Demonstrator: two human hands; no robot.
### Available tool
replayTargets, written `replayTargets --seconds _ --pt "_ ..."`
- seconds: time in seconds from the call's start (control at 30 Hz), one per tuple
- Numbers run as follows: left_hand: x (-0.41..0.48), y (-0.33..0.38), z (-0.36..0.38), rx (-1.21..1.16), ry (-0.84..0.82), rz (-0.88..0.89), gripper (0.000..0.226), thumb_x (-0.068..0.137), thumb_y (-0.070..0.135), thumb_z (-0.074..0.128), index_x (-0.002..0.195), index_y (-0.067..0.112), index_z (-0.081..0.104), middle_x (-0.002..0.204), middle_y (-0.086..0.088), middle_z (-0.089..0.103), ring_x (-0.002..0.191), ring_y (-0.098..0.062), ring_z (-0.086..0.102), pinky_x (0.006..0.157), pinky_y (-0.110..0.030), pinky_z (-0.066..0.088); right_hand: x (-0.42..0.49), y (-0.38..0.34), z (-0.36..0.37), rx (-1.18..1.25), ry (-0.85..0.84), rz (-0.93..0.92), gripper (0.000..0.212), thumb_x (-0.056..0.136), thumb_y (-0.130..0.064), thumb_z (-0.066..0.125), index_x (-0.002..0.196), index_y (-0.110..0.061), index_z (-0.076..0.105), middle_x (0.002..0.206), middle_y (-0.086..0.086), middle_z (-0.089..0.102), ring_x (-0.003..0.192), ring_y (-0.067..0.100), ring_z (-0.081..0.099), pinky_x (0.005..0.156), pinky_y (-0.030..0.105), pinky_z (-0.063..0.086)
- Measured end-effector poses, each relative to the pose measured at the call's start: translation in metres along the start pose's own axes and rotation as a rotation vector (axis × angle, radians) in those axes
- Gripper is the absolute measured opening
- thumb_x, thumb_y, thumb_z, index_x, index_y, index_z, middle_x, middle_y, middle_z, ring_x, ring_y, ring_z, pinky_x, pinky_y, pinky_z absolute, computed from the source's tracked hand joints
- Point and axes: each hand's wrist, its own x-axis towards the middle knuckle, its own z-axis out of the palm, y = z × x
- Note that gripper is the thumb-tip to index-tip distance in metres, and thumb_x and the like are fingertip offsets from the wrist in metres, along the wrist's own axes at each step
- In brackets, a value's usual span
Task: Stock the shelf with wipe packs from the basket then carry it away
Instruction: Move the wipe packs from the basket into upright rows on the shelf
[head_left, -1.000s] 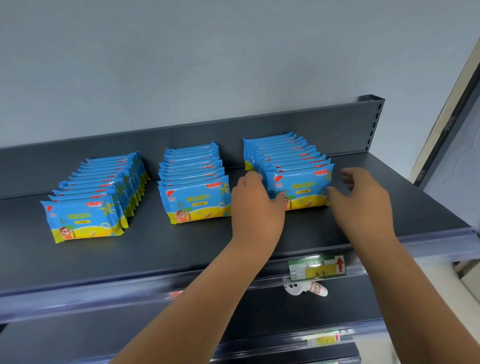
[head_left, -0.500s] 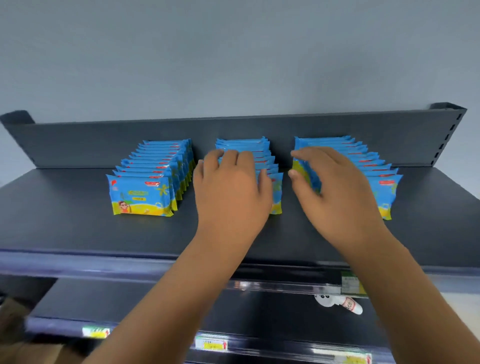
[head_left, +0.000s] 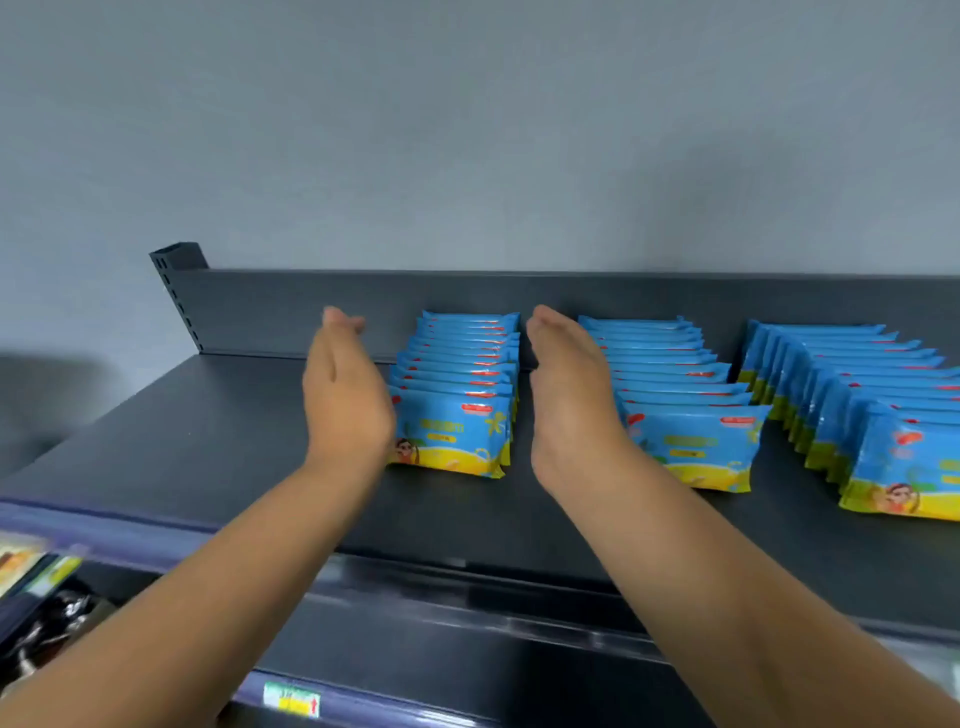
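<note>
Three rows of wipe packs (head_left: 675, 374) stand on the shelf (head_left: 208, 441); left hand (head_left: 345, 400) and right hand (head_left: 569, 395) — both flat, holding nothing — flank the leftmost row (head_left: 457, 384). Press inward evenly, squaring it without toppling packs.

Three pack rows (head_left: 457, 395) side by side on shelf (head_left: 208, 447).

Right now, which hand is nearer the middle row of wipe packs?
Right. The right hand is just beside the middle row, on its left; the left hand is farther left, beyond the left row.
</note>
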Motion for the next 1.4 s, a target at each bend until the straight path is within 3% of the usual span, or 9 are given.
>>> replayTargets --seconds 0.1,0.17,0.23,0.37,0.57,0.97,1.13,1.27,1.4 --pt "0.016 -0.025 0.004 -0.034 -0.181 -0.235 0.066 0.092 0.077 0.026 0.129 0.035 0.06 0.131 0.014 0.058 0.127 -0.013 0.054 0.116 -0.038 0.035 0.013 0.018 0.015 -0.041 0.102 0.06 0.039 0.103 -0.019 0.05 0.142 -0.027 0.051 0.105 -0.018 0.061 0.074 -0.012 0.066 0.057 0.01 0.051" --pt "0.037 -0.058 0.008 -0.104 -0.246 -0.385 0.084 0.064 0.102 0.031 0.114 0.043 0.064 0.125 0.011 0.068 0.12 -0.018 0.064 0.111 -0.049 0.043 0.024 0.033 0.019 -0.07 0.156 0.145 0.035 0.101 -0.03 0.05 0.135 -0.033 0.049 0.117 -0.005 0.067 0.095 0.006 0.07 0.073 0.027 0.059" --pt "0.058 -0.099 0.013 -0.167 -0.266 -0.466 0.105 0.043 0.111 0.036 0.116 0.043 0.068 0.117 0.007 0.075 0.112 -0.021 0.071 0.106 -0.051 0.048 0.031 0.043 0.021 -0.073 0.158 0.222 0.032 0.095 -0.04 0.05 0.123 -0.026 0.053 0.124 0.008 0.07 0.097 0.022 0.073 0.072 0.036 0.062" --pt "0.06 -0.092 0.02 -0.171 -0.292 -0.53 0.095 0.057 0.098 0.035 0.112 0.03 0.072 0.104 -0.001 0.079 0.1 -0.026 0.075 0.098 -0.05 0.055 0.034 0.051 0.023 0.009 0.194 0.298 0.042 0.1 -0.049 0.046 0.11 -0.016 0.071 0.101 0.011 0.078 0.091 0.031 0.076 0.087 0.055 0.06" --pt "0.049 -0.058 0.017 -0.229 -0.529 -0.514 0.066 0.102 0.067 0.029 0.112 0.021 0.075 0.103 -0.006 0.08 0.093 -0.023 0.078 0.077 -0.035 0.057 0.038 0.052 0.031 0.099 0.114 0.364 0.057 0.099 -0.062 0.045 0.114 -0.016 0.074 0.104 0.014 0.078 0.095 0.034 0.076 0.093 0.052 0.058" --pt "0.049 -0.063 0.015 -0.355 -0.507 -0.529 0.059 0.104 0.06 0.035 0.119 0.017 0.072 0.108 -0.011 0.079 0.098 -0.028 0.077 0.082 -0.039 0.059 0.045 0.058 0.026 0.177 0.126 0.311 0.053 0.101 -0.06 0.042 0.111 -0.017 0.072 0.098 0.013 0.079 0.086 0.03 0.077 0.083 0.046 0.06" --pt "0.049 -0.065 0.017 -0.327 -0.541 -0.49 0.058 0.105 0.059 0.035 0.117 0.016 0.072 0.108 -0.01 0.079 0.099 -0.027 0.076 0.086 -0.039 0.059 0.048 0.064 0.029 0.18 0.18 0.261 0.055 0.1 -0.063 0.041 0.106 -0.018 0.073 0.095 0.011 0.079 0.088 0.031 0.077 0.093 0.055 0.057" --pt "0.059 -0.078 0.022 -0.343 -0.529 -0.51 0.081 0.085 0.084 0.047 0.14 0.026 0.057 0.133 -0.007 0.069 0.114 -0.026 0.071 0.098 -0.046 0.056 0.052 0.065 0.028 0.197 0.135 0.256 0.057 0.099 -0.064 0.041 0.109 -0.019 0.074 0.099 0.011 0.079 0.091 0.031 0.077 0.095 0.055 0.056" --pt "0.056 -0.067 0.021 -0.361 -0.51 -0.57 0.061 0.103 0.064 0.034 0.113 0.019 0.073 0.104 -0.01 0.079 0.089 -0.025 0.078 0.071 -0.035 0.062 0.053 0.065 0.028 0.204 0.099 0.274 0.055 0.099 -0.064 0.042 0.106 -0.021 0.075 0.098 0.01 0.079 0.089 0.03 0.077 0.092 0.05 0.058"
